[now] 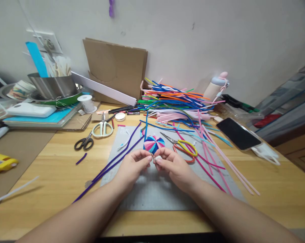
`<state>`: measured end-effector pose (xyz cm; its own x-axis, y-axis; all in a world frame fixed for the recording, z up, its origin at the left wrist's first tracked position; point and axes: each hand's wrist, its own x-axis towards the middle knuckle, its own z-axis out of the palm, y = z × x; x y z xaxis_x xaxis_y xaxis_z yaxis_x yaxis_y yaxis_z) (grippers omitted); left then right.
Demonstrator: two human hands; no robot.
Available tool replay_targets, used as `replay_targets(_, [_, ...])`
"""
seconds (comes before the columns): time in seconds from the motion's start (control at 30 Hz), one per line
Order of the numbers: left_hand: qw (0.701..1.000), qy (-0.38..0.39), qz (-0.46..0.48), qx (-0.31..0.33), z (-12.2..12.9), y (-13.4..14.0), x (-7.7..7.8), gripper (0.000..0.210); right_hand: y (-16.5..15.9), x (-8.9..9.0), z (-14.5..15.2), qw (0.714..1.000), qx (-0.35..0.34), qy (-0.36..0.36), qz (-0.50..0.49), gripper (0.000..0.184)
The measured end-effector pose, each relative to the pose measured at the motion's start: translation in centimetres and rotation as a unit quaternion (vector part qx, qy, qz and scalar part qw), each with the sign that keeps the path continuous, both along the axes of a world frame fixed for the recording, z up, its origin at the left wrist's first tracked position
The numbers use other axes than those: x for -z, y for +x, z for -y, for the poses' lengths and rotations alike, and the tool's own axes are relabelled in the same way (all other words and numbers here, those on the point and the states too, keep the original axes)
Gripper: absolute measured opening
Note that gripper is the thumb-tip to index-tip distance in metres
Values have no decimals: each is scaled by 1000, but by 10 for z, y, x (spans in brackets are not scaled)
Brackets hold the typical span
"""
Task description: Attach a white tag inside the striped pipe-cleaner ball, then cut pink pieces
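Observation:
My left hand point(135, 166) and my right hand point(173, 166) meet over the grey mat, thumbs and forefingers pinched close together. What lies between the fingertips is too small to make out; a thin, pale bit shows there. Just beyond the fingertips is a round piece striped in pink, blue and purple point(154, 143), made of pipe cleaners. A blue pipe cleaner point(146, 126) stands up at its left side. To the right of it lie scissors with yellow and orange handles point(185, 148). Long purple pipe cleaners point(111, 163) stretch out left of my left hand.
A pile of coloured pipe cleaners point(177, 101) lies against the wall. Black scissors point(83, 143), cream-handled scissors point(102, 128) and a thread spool point(86, 103) are to the left, with a yellow glue gun point(1, 163) further out. A phone point(237, 133) lies to the right.

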<state>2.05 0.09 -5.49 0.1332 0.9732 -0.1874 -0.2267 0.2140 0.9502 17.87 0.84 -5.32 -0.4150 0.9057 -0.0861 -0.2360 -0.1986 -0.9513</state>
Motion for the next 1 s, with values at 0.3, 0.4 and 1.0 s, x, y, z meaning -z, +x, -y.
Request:
replay_targets(0.3, [1000,-16,-9,5,-2,-3,-2,32,-1,7,-4,998,15,-55,-36,28])
replay_targets(0.4, [1000,-22,-6,4,-3,-4,-5,32,-1,9,-5,998,26,-59,-29,30])
replay_targets(1.0, [981,76,-172,49,-10,-16,-6,16,-5,5,-2,996,26,-4,88,27])
